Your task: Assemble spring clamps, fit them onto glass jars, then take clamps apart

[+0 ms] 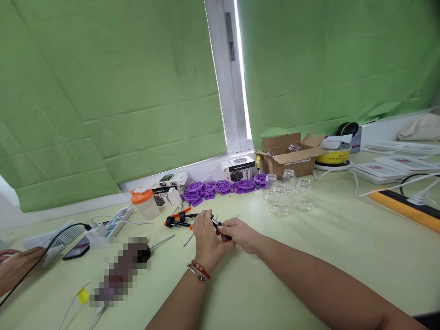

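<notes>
My left hand (210,243), with bracelets at the wrist, is closed around a small black part (224,236) near the middle of the table. From the right, my right hand (242,233) pinches the same part, and the two hands meet there. Fingers hide most of its shape. Just behind and left of my hands lie black and orange clamp-like tools (177,221). A thin metal rod (188,239) rests beside my left hand. Purple round plastic pieces (222,186) are piled in a row farther back.
Clear glass cups (280,201) stand back right, before an open cardboard box (292,160). An orange-lidded bottle (147,206), a power strip (120,220) and a phone (77,249) are left. Another person's hand (24,266) is at the far left. A screwdriver shaft (163,241) points right.
</notes>
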The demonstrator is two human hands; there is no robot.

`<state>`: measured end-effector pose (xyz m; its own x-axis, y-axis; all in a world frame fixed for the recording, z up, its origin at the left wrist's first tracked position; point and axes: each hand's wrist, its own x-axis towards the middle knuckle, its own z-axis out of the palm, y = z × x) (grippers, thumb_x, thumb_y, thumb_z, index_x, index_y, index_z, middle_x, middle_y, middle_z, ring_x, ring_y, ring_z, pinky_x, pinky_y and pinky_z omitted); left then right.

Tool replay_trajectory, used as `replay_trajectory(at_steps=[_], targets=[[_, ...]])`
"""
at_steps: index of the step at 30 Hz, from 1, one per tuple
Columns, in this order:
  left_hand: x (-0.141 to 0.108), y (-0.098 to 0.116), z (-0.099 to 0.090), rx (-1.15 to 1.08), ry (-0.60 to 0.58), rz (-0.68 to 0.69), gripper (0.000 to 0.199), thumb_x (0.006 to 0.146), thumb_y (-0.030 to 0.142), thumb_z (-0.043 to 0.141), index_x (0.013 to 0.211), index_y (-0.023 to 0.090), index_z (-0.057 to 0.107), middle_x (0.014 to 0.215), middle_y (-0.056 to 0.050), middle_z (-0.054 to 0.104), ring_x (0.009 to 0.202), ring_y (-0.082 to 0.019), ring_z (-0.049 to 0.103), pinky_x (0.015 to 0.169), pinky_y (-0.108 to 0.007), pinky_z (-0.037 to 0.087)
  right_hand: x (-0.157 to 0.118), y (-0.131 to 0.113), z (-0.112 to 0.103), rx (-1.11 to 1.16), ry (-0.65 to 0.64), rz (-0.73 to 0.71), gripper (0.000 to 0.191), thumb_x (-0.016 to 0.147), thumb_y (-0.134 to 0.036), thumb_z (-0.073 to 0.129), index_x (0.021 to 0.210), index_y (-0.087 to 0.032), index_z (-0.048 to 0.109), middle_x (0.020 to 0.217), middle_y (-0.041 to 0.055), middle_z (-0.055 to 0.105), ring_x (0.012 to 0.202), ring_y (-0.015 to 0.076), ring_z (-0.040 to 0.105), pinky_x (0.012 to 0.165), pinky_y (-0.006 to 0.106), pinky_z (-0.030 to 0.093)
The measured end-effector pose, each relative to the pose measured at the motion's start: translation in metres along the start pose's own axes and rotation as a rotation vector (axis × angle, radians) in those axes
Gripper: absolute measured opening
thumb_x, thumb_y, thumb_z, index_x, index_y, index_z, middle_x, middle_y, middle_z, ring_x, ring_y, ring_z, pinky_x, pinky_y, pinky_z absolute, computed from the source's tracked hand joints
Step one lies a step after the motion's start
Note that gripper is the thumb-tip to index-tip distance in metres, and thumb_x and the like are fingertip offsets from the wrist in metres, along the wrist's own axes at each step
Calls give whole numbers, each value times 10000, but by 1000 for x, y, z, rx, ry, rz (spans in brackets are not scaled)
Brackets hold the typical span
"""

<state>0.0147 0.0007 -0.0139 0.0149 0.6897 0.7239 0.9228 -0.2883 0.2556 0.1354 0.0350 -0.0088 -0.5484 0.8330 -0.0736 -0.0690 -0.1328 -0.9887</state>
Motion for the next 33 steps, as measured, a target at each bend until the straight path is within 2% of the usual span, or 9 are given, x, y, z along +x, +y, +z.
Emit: replay_trajectory(at_steps=[5, 10, 13, 16, 22, 33], targets=[[-1, -5, 2, -18, -35, 3, 865, 529, 350, 677, 1269, 129, 287, 1228, -174, 429, 1183, -358, 384, 978, -551, 281, 3, 3, -1, 22, 22, 20, 239, 717, -343, 614, 646, -115, 616, 506, -20, 499, 464, 75, 410, 471, 217, 274], [1, -10, 2, -32, -73, 13, 871, 541, 440, 696, 1260, 139, 308, 1225, -173, 439, 1174, -359, 399, 944, -552, 313, 7, 7, -6, 46, -34, 32, 257, 728, -368, 612, 674, -117, 622, 466, -39, 472, 380, 50, 316, 422, 221, 204], [1, -11, 3, -21, -65, 18, 870, 532, 464, 706, 1246, 138, 331, 1214, -171, 452, 1164, -355, 406, 945, -546, 317, 6, 6, -7, 57, -21, 34, 259, 714, -364, 629, 660, -110, 625, 485, -27, 486, 438, 67, 384, 458, 217, 261], [-1, -9, 4, 1, -47, 15, 851, 532, 452, 699, 1232, 121, 346, 1191, -175, 469, 1153, -353, 416, 948, -538, 322, 5, 5, -7, 36, -12, 34, 267, 709, -369, 630, 656, -108, 629, 503, -15, 508, 480, 81, 424, 499, 223, 299], [-1, -3, 4, 59, 34, 15, 740, 544, 350, 646, 1192, 110, 383, 1136, -172, 499, 1106, -336, 455, 930, -507, 353, 7, 8, -7, 8, -7, 27, 284, 701, -389, 625, 645, -110, 626, 532, -5, 534, 486, 80, 425, 510, 227, 296], [-3, 0, 9, 94, 34, 8, 706, 537, 355, 637, 1160, 119, 405, 1119, -168, 496, 1088, -339, 454, 922, -501, 350, 7, 10, -8, 53, -18, 30, 290, 683, -394, 633, 605, -117, 600, 513, -10, 538, 477, 79, 439, 499, 220, 293]])
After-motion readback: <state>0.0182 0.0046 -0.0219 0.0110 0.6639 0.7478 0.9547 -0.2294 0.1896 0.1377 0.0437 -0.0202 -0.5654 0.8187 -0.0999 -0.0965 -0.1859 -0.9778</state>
